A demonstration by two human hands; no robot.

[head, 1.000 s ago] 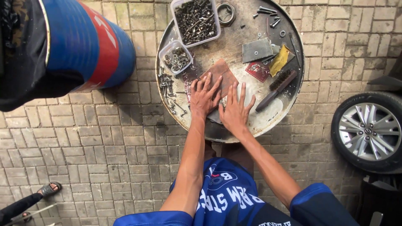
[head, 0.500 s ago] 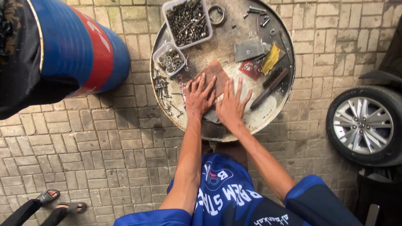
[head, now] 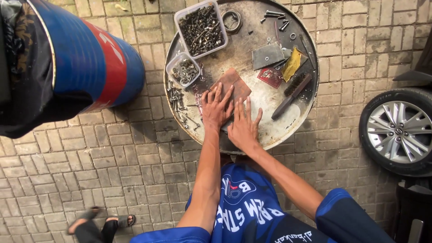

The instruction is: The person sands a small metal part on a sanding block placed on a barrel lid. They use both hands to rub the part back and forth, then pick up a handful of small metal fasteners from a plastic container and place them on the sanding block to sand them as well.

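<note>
My left hand [head: 217, 108] lies flat with fingers spread on the round metal drum top [head: 252, 31], its fingertips over a brown sheet of sandpaper [head: 235, 84]. Beside it, my right hand [head: 244, 127] also presses flat, fingers apart, partly on a grey piece under both palms. A wire brush [head: 292, 94] lies just right of my right hand. Neither hand grips anything.
On the drum top sit a tray of bolts [head: 200, 28], a small tub of nuts [head: 183, 70], a grey sheet [head: 267, 55], a yellow rag [head: 292, 64] and loose screws. A blue and red barrel [head: 90, 58] stands left, a car wheel [head: 398, 131] right, a sandalled foot [head: 118, 221] below left.
The view has shifted a little, so the drum top sits slightly lower and to the right. Both hands stay flat on the same spot.
</note>
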